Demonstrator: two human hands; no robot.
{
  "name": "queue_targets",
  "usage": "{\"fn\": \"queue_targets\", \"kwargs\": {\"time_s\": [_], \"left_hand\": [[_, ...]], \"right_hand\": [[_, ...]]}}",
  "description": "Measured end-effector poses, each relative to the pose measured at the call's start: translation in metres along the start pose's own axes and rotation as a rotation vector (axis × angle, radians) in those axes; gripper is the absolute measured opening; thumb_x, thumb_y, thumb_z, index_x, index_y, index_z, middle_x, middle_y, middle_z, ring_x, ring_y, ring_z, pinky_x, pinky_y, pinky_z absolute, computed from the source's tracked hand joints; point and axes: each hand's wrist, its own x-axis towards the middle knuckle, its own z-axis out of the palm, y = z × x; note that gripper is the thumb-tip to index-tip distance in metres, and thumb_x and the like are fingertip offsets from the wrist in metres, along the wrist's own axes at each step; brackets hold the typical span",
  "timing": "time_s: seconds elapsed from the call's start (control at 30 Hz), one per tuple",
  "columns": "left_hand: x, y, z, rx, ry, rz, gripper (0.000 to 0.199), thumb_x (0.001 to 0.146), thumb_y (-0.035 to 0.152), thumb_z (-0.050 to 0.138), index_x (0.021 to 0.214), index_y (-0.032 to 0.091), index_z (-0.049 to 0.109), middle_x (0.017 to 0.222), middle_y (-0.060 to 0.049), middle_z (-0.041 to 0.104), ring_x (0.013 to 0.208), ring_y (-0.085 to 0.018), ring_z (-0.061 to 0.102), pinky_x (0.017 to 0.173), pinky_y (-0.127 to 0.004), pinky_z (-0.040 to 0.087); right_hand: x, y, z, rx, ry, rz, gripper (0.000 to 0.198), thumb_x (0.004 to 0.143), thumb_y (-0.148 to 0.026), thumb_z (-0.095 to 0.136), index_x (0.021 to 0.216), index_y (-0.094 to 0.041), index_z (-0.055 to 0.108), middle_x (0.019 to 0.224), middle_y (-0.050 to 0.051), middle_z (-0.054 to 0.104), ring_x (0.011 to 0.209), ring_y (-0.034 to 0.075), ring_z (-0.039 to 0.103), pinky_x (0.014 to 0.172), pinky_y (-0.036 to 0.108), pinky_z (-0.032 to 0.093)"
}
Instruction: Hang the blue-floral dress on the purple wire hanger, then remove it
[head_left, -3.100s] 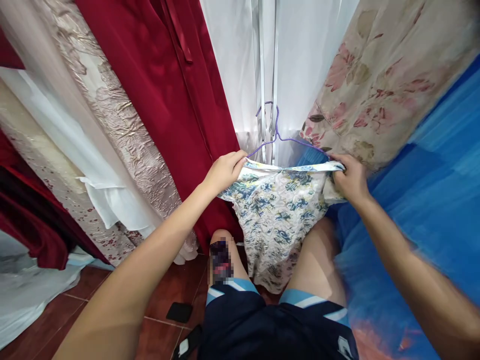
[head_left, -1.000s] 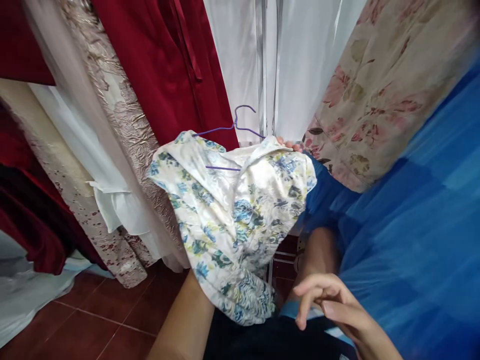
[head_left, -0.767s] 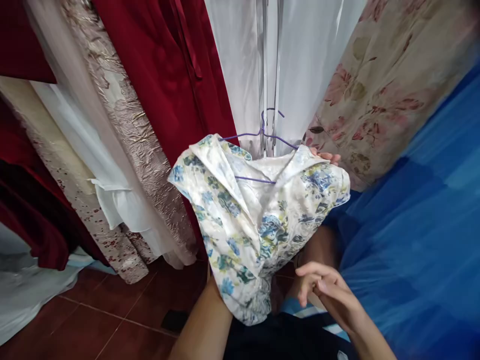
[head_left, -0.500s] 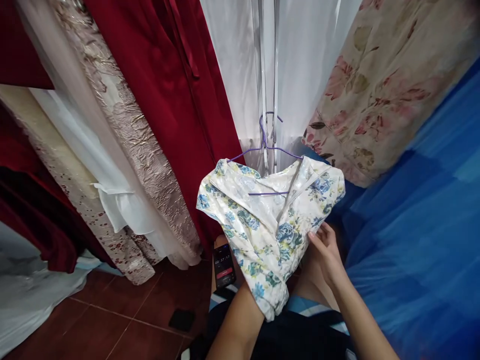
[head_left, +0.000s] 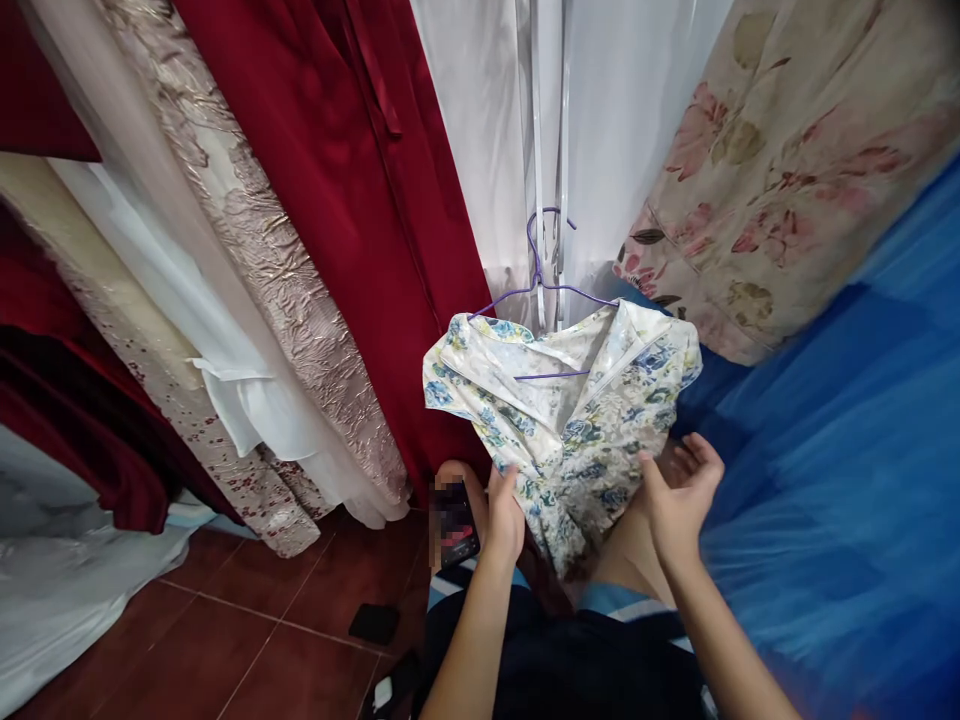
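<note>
A white top [head_left: 592, 440] with blue and green flowers hangs by its shoulders on a purple wire hanger [head_left: 540, 285]. Its V-shaped neck faces up, and the lower part narrows and gathers above my lap. My left hand [head_left: 504, 515] is at the top's left side, thumb over the cloth edge and the other fingers partly hidden, closed on the fabric. By the opposite side is my right hand [head_left: 681, 495], its thumb close to the cloth and its fingers apart and curved. I see nothing held in it.
Long hanging garments surround me: a dark red one [head_left: 360, 210], white cloth [head_left: 630, 120], a pink-flowered one [head_left: 787, 180] and blue fabric [head_left: 840, 450]. A phone [head_left: 456, 525] rests on my left leg. A dark flat object [head_left: 373, 623] lies on the red tiles [head_left: 247, 640].
My left hand, earlier hidden beneath the top, has come out to its left edge. The right hand has come off the cloth and opened. The top's lower end has dropped and spread.
</note>
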Motion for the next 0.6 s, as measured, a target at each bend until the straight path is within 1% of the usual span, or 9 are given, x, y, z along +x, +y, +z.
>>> {"fn": "queue_targets", "kwargs": {"time_s": [0.03, 0.07, 0.1, 0.17, 0.23, 0.27, 0.33, 0.5, 0.6], "left_hand": [[-0.002, -0.002, 0.001, 0.026, -0.008, -0.001, 0.056, 0.074, 0.042, 0.077, 0.124, 0.021, 0.065, 0.126, -0.01, 0.068, 0.122, -0.027, 0.061, 0.107, -0.037, 0.046], [-0.005, -0.003, 0.002, 0.058, -0.011, -0.008, 0.055, 0.07, 0.032, 0.079, 0.122, 0.02, 0.065, 0.125, -0.01, 0.069, 0.12, -0.027, 0.063, 0.106, -0.037, 0.046], [-0.007, -0.003, 0.004, 0.076, -0.014, -0.021, 0.053, 0.069, 0.025, 0.079, 0.119, 0.018, 0.065, 0.124, -0.01, 0.07, 0.117, -0.027, 0.064, 0.105, -0.036, 0.047], [-0.011, -0.001, 0.006, 0.108, 0.002, -0.041, 0.042, 0.07, 0.021, 0.073, 0.112, 0.016, 0.067, 0.119, -0.01, 0.072, 0.112, -0.027, 0.067, 0.1, -0.035, 0.05], [-0.012, 0.003, 0.006, 0.133, -0.009, -0.035, 0.036, 0.073, 0.021, 0.07, 0.108, 0.015, 0.068, 0.117, -0.011, 0.073, 0.109, -0.026, 0.068, 0.097, -0.034, 0.051], [-0.011, 0.006, 0.004, 0.148, -0.014, -0.027, 0.034, 0.074, 0.021, 0.069, 0.107, 0.014, 0.068, 0.115, -0.011, 0.073, 0.108, -0.026, 0.068, 0.095, -0.033, 0.051], [-0.01, 0.01, 0.0, 0.17, -0.027, -0.011, 0.033, 0.075, 0.02, 0.069, 0.107, 0.014, 0.067, 0.112, -0.011, 0.074, 0.108, -0.026, 0.068, 0.095, -0.032, 0.051], [-0.008, 0.013, -0.002, 0.13, -0.04, -0.014, 0.04, 0.073, 0.019, 0.067, 0.113, 0.017, 0.067, 0.116, -0.009, 0.072, 0.112, -0.025, 0.066, 0.098, -0.032, 0.05], [-0.008, 0.012, 0.001, 0.085, -0.076, -0.008, 0.042, 0.073, 0.018, 0.067, 0.115, 0.018, 0.066, 0.116, -0.009, 0.072, 0.116, -0.025, 0.065, 0.1, -0.033, 0.049]], "right_hand": [[-0.008, -0.004, 0.007, -0.024, -0.037, -0.046, 0.058, 0.079, -0.041, 0.076, 0.127, -0.018, 0.053, 0.125, 0.013, 0.057, 0.111, 0.025, 0.057, 0.099, 0.039, 0.045], [-0.015, -0.008, 0.014, -0.031, -0.144, -0.053, 0.047, 0.083, -0.041, 0.072, 0.121, -0.018, 0.055, 0.116, 0.011, 0.061, 0.103, 0.023, 0.059, 0.094, 0.037, 0.046], [-0.022, -0.011, 0.021, -0.027, -0.303, -0.027, 0.037, 0.087, -0.043, 0.068, 0.113, -0.018, 0.058, 0.104, 0.009, 0.064, 0.093, 0.022, 0.06, 0.086, 0.034, 0.048], [-0.032, -0.016, 0.034, -0.024, -0.647, 0.044, 0.027, 0.093, -0.046, 0.059, 0.098, -0.019, 0.06, 0.082, 0.004, 0.064, 0.074, 0.019, 0.059, 0.071, 0.031, 0.047], [-0.036, -0.019, 0.043, -0.069, -0.857, 0.042, 0.03, 0.096, -0.046, 0.054, 0.083, -0.02, 0.058, 0.07, 0.001, 0.06, 0.065, 0.018, 0.056, 0.064, 0.029, 0.043], [-0.036, -0.019, 0.046, -0.099, -0.899, 0.014, 0.033, 0.097, -0.045, 0.051, 0.077, -0.02, 0.057, 0.066, 0.001, 0.059, 0.063, 0.017, 0.055, 0.062, 0.028, 0.042], [-0.034, -0.02, 0.05, -0.148, -0.909, -0.031, 0.036, 0.098, -0.044, 0.048, 0.071, -0.02, 0.055, 0.064, 0.001, 0.059, 0.061, 0.017, 0.055, 0.061, 0.028, 0.04], [-0.027, -0.021, 0.057, -0.171, -0.851, -0.059, 0.02, 0.093, -0.041, 0.055, 0.092, -0.021, 0.058, 0.074, 0.001, 0.066, 0.065, 0.019, 0.06, 0.061, 0.027, 0.042], [-0.024, -0.023, 0.059, -0.155, -0.922, -0.117, 0.017, 0.096, -0.037, 0.05, 0.093, -0.022, 0.056, 0.074, 0.0, 0.065, 0.065, 0.018, 0.059, 0.063, 0.027, 0.043]]}}
